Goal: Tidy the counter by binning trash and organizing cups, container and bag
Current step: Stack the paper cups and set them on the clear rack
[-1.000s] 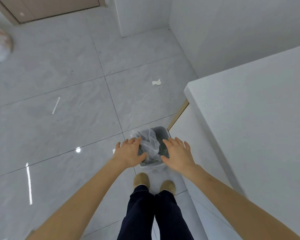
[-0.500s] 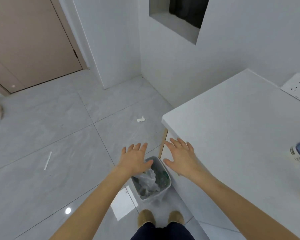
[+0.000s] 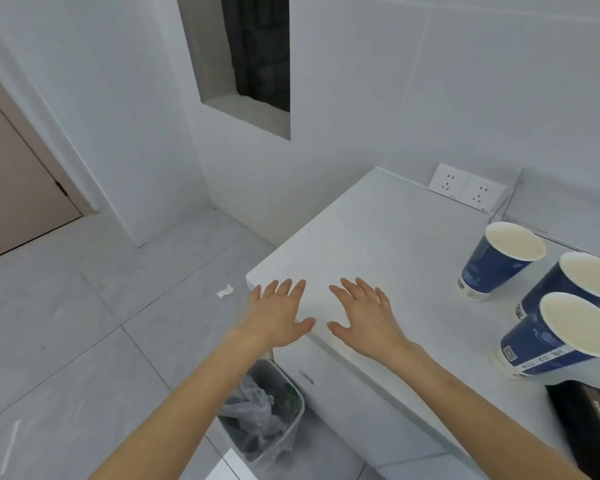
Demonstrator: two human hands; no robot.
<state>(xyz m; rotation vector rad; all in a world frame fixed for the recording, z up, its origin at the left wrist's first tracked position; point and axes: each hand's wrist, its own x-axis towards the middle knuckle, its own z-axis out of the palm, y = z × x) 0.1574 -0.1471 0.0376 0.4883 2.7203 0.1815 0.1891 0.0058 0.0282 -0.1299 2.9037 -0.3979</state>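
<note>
Over the near left corner of the white counter, both hands hang palm down with fingers spread and nothing in them. At about 9 o'clock from the middle of the view, the left hand sits across the counter's corner edge, its thumb pointing toward 3 o'clock. Just beside it, toward 3 o'clock, the right hand is fanned the same way above the countertop; whether either palm touches the surface cannot be told. The two thumbs are near each other but apart.

Toward 3 o'clock on the counter stand three blue paper cups with pale insides, all upright and looking empty: the far cup at roughly 2 o'clock, the middle cup just beside it, and the near cup closest, at about 4 o'clock. The middle and near cups overlap in view; contact is unclear. A black container lies at 5 o'clock, cut off by the frame edge.

Down at 6 o'clock, on the floor against the counter's cabinet, sits the grey bin, holding crumpled clear plastic. A small white paper scrap lies on the tiled floor at 9 o'clock, left of the counter's corner. A double wall socket sits at 1 o'clock behind the counter.
</note>
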